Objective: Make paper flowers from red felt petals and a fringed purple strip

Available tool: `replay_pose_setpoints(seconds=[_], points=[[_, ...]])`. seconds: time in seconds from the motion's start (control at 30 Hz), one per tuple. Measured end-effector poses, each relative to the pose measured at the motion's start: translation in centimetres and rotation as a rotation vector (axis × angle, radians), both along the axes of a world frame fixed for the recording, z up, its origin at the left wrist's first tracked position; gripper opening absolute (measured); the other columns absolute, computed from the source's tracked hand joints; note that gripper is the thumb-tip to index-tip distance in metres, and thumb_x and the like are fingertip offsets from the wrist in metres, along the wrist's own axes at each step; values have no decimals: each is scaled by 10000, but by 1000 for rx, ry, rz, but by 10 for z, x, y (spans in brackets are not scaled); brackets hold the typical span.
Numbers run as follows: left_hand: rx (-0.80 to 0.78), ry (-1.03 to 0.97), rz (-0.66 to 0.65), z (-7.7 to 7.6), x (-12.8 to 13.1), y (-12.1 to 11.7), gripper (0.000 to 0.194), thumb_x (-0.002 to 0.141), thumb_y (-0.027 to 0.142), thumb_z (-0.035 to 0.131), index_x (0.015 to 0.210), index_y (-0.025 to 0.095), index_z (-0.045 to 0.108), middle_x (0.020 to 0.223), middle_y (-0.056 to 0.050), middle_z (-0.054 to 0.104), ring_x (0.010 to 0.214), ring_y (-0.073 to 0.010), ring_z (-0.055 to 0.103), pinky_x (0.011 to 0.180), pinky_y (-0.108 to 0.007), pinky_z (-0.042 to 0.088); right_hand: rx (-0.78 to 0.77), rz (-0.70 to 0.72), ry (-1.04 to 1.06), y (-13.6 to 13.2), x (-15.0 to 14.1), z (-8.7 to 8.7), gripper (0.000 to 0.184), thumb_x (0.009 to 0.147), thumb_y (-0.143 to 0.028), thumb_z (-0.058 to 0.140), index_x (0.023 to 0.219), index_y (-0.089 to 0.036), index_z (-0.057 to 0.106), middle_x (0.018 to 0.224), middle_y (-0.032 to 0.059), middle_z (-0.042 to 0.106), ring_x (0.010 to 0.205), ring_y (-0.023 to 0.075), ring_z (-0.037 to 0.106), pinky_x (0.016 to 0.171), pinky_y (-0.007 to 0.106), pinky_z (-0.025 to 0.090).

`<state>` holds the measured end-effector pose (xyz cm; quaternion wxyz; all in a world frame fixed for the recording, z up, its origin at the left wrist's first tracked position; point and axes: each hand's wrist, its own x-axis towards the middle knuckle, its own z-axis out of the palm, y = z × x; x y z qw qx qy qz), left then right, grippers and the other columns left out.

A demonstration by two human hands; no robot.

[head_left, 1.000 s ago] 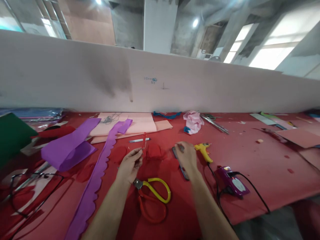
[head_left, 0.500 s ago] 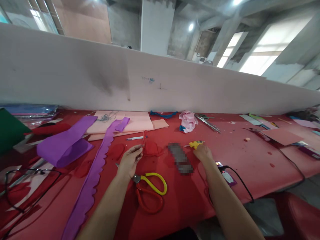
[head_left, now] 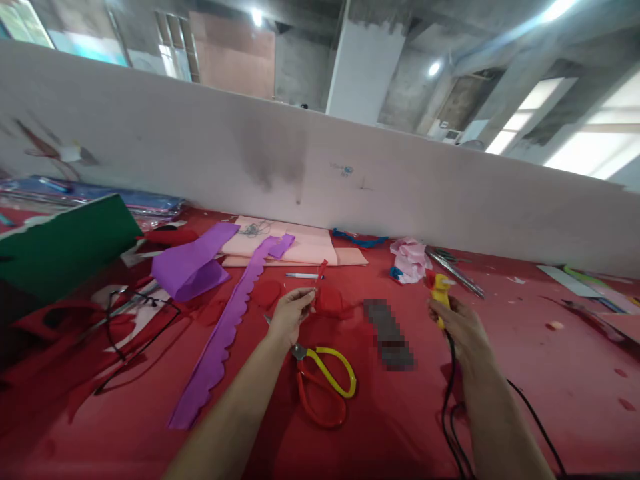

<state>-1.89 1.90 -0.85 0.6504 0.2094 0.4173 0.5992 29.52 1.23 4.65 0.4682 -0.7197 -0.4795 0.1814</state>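
Note:
My right hand (head_left: pixel 459 321) is closed round a yellow glue gun (head_left: pixel 441 293) and holds it above the table, its black cord trailing down toward me. Between the fingertips of my left hand (head_left: pixel 294 313) is a thin red strip (head_left: pixel 321 272), pinched upright. Just right of that hand lies a red rounded cloth-like piece (head_left: pixel 330 302), and a similar flat red piece (head_left: pixel 266 293) is on its left. Large scissors (head_left: pixel 327 383) with one yellow and one red handle rest below my left wrist, their blades partly hidden by the hand.
A scalloped purple strip (head_left: pixel 220 353) and a folded purple sheet (head_left: pixel 193 263) lie left. Black-framed glasses (head_left: pixel 145 347) sit near a green sheet (head_left: pixel 70 247). A blurred-out dark object (head_left: pixel 390 335) lies between my hands. Behind are peach sheets (head_left: pixel 300 243), a pen (head_left: pixel 305 275) and crumpled pink material (head_left: pixel 411 260).
My right hand has lifted the yellow glue gun off the table, and its nozzle has turned. My left hand still pinches the red strip. The view has swung left.

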Motion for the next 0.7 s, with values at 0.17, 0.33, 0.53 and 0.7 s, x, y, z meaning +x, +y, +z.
replay_pose_setpoints(seconds=[0.17, 0.33, 0.53, 0.7], points=[[15, 29, 54, 0, -2, 1, 349, 443, 318, 854, 666, 132, 661, 543, 45, 581, 429, -48, 488, 478, -187, 382, 37, 313, 374, -12, -77, -2, 286, 698, -483, 526, 712, -201, 572, 560, -14, 502, 463, 120, 442, 444, 267, 389], [31, 72, 92, -3, -5, 3, 323, 489, 336, 828, 642, 132, 629, 513, 47, 551, 404, -58, 481, 439, -186, 311, -18, 531, 537, -19, -137, -23, 287, 753, -448, 633, 834, -173, 631, 611, -4, 574, 504, 118, 499, 455, 237, 391], [71, 145, 171, -5, -5, 7, 254, 553, 308, 785, 682, 126, 665, 534, 40, 554, 423, -57, 457, 454, -195, 319, -73, 758, 450, -3, -149, -32, 395, 775, -567, 619, 850, -179, 617, 504, -29, 559, 421, 114, 465, 421, 228, 353], [83, 223, 195, -4, -3, 7, 273, 567, 262, 768, 802, 135, 712, 531, 35, 572, 417, -74, 447, 460, -217, 347, -109, 744, 382, -1, -146, -44, 420, 750, -599, 613, 807, -183, 617, 428, -61, 464, 391, 106, 384, 419, 234, 302]])
